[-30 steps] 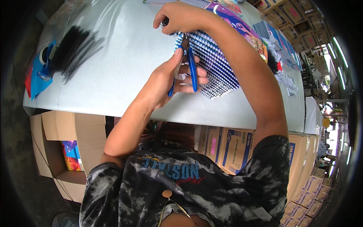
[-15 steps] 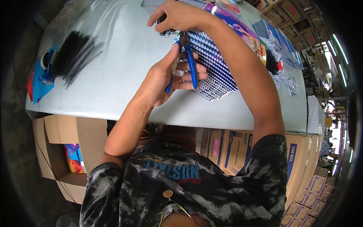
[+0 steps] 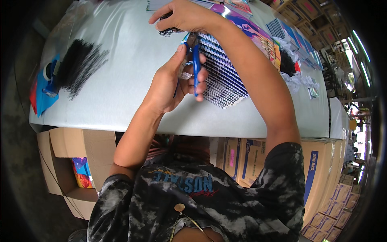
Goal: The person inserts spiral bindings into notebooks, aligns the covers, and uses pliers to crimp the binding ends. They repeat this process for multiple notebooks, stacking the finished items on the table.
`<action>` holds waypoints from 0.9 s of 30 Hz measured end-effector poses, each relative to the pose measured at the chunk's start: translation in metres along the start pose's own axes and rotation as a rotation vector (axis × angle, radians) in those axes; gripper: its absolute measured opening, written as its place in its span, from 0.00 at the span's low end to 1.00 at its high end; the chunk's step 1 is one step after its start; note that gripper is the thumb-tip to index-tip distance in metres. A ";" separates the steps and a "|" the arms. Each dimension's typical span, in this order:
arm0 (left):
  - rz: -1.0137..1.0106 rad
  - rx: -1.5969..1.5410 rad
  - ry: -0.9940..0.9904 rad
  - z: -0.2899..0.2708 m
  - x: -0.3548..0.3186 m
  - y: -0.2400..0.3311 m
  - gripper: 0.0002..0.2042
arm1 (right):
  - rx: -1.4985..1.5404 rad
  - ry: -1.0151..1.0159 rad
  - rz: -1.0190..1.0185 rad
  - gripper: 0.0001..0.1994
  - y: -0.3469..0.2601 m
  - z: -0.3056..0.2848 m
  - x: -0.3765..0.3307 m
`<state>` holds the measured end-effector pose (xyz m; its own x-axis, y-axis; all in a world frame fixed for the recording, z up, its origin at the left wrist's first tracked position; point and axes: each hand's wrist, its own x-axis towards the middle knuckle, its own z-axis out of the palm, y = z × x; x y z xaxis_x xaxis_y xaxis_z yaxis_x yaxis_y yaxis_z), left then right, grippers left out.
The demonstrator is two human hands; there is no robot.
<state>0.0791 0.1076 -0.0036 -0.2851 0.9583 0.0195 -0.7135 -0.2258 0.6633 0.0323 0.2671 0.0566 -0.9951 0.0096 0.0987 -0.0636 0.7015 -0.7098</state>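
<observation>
In my left hand (image 3: pixel 167 82) are blue-handled pliers (image 3: pixel 196 68), with my fingers wrapped round the handles. The dark jaws point away from me, at the far end of a stack of spiral-bound notebooks (image 3: pixel 223 76), whose edges show rows of coil loops. My right hand (image 3: pixel 189 17) reaches across from the right, just beyond the jaws. Its fingers curl round a tangle of black coil wire (image 3: pixel 168 30), partly hidden by the palm. Whether the jaws bite on a wire is too small to tell.
Loose black binding coils (image 3: pixel 78 66) lie at the left of the pale table (image 3: pixel 125 97), beside a blue tape dispenser (image 3: pixel 50 78). Purple printed covers (image 3: pixel 250 30) and more notebooks (image 3: pixel 296 38) lie to the right. An open carton (image 3: pixel 98 147) and closed cartons (image 3: pixel 250 159) stand below the front edge.
The pliers' handles have come closer together as my left fingers squeezed. Both hands have shifted slightly left, my right one with the black wire in it.
</observation>
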 end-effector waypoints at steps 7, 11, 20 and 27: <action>0.027 0.247 0.228 0.001 -0.030 -0.014 0.24 | 0.454 0.370 -0.276 0.11 -0.041 -0.046 -0.040; -0.019 0.206 0.355 -0.027 -0.050 -0.025 0.24 | 0.260 0.998 -0.193 0.14 -0.029 -0.133 -0.160; -0.135 0.140 0.436 -0.035 -0.070 -0.049 0.23 | 0.293 1.650 0.389 0.12 0.225 -0.158 -0.265; -0.114 0.189 0.487 -0.037 -0.080 -0.045 0.22 | -0.060 1.522 0.446 0.14 0.276 -0.199 -0.280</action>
<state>0.1105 0.0342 -0.0627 -0.5089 0.7724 -0.3800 -0.6421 -0.0466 0.7652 0.3084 0.5997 -0.0276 0.0727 0.8621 0.5014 0.2395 0.4730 -0.8479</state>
